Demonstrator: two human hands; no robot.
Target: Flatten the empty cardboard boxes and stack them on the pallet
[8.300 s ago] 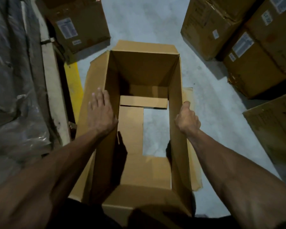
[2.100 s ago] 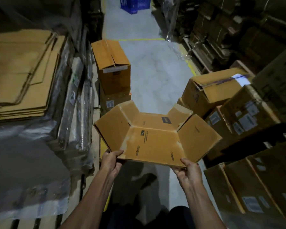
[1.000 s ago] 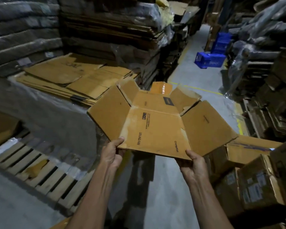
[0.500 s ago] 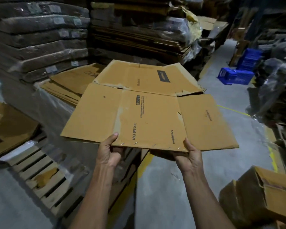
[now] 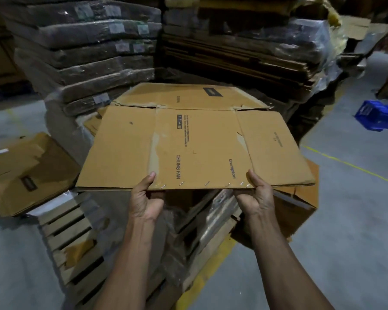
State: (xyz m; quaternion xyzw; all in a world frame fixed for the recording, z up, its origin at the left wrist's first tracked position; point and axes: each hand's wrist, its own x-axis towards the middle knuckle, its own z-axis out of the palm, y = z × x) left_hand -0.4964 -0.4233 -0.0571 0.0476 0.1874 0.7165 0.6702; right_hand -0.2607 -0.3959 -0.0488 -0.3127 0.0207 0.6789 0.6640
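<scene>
Flattened cardboard box [image 5: 195, 148]: brown, opened out level, creases dividing panels and flaps, "CEILING FAN" and "Crompton" printed on centre panel, staples along near edge, torn tape marks at folds. Held in air above wooden pallet [image 5: 76, 238], in front of wrapped stack.

Left hand [image 5: 146, 198]: grip clamped on near edge, thumb on top, fingers beneath. Right hand [image 5: 255, 195]: grip likewise clamped on near edge, thumb on top.

Versus half a second earlier: box carried closer over pallet and lying flatter; far flap now level. Versus two seconds earlier: side flaps no longer raised; view turned from aisle to pallet.

Surroundings: grey concrete floor [image 5: 349, 231] with yellow line; flattened cartons [image 5: 29, 173] at left on pallet edge; shrink-wrapped bundles [image 5: 87, 52] stacked behind; blue crate [image 5: 379, 117] at right. Dim warehouse lighting.
</scene>
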